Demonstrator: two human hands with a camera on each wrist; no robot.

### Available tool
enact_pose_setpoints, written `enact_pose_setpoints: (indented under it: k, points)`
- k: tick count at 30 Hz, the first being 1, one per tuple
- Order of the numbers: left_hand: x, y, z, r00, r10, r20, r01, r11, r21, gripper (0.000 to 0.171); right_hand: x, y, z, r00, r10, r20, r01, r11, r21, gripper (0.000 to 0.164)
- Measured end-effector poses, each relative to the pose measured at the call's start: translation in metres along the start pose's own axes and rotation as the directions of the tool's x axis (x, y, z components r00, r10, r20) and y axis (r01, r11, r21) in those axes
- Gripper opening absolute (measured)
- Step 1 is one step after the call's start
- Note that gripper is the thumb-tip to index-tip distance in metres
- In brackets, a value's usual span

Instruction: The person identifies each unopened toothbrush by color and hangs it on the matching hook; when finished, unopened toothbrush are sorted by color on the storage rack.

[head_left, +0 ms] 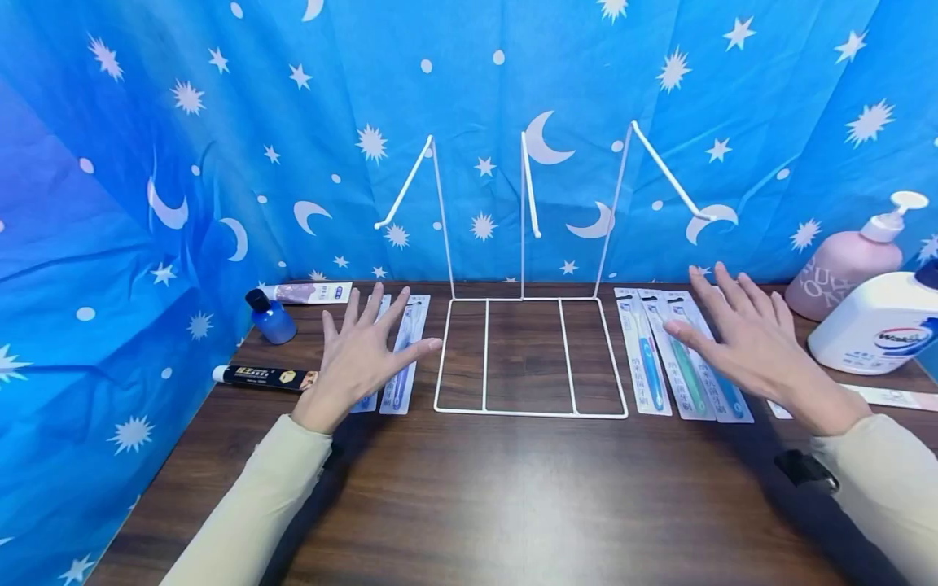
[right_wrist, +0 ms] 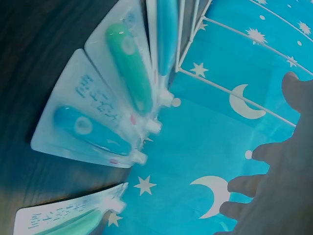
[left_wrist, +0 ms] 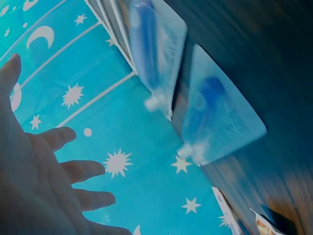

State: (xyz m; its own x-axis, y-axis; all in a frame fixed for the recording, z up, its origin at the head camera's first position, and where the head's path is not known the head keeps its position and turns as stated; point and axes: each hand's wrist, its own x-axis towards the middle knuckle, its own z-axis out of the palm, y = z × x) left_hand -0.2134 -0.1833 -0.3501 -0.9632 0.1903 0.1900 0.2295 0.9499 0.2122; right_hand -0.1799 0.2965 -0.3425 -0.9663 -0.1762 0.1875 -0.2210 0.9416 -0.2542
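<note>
My left hand (head_left: 359, 350), fingers spread, hovers above two packaged toothbrushes at the left; one blue toothbrush pack (head_left: 405, 358) shows beside the thumb, and the other is partly hidden under the fingers. My right hand (head_left: 755, 342) is likewise spread and holds nothing, over the right side. Near its thumb lie a blue toothbrush pack (head_left: 642, 358), a green toothbrush pack (head_left: 681, 358) and another blue toothbrush pack (right_wrist: 93, 129). Between the hands stands a white wire rack (head_left: 531, 415) with three arms sloping forward from its uprights.
At the left are a blue bottle (head_left: 275, 321), a pale toothpaste tube (head_left: 311, 293) and a black tube (head_left: 264, 378). A pink pump bottle (head_left: 843, 268) and a white bottle (head_left: 875, 321) stand far right. One more green toothbrush pack (right_wrist: 63, 215) lies apart. A starry blue curtain (head_left: 484, 89) hangs behind.
</note>
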Motion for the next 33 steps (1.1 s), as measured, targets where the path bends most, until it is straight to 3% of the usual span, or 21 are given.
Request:
enact_pose_setpoints:
  k: [11,16,22,26,33]
  points:
    - [-0.004,0.013,-0.009,1.000,-0.004,0.016,0.006,0.995,-0.100,0.092,0.002,-0.002,-0.014,1.000,0.004,-0.009,-0.003,0.990,0.138,0.080]
    - [-0.007,0.017,-0.013,0.999,-0.007,0.050,0.017,0.979,-0.205,0.088,0.005,0.001,-0.020,0.999,0.036,0.038,-0.044,0.972,0.233,0.077]
    - [-0.008,0.022,-0.014,0.996,0.003,0.092,0.031,0.931,-0.363,0.082,0.008,0.011,-0.026,0.997,0.023,0.073,-0.047,0.940,0.338,0.074]
    - [-0.009,0.022,-0.012,0.998,0.025,0.066,0.007,0.897,-0.443,0.077,0.010,0.017,-0.029,0.995,0.037,0.097,-0.070,0.926,0.371,0.074]
    - [-0.010,0.023,-0.002,0.999,0.038,0.012,-0.024,0.826,-0.563,0.071,0.010,0.028,-0.030,0.985,0.132,0.113,-0.166,0.906,0.390,0.082]
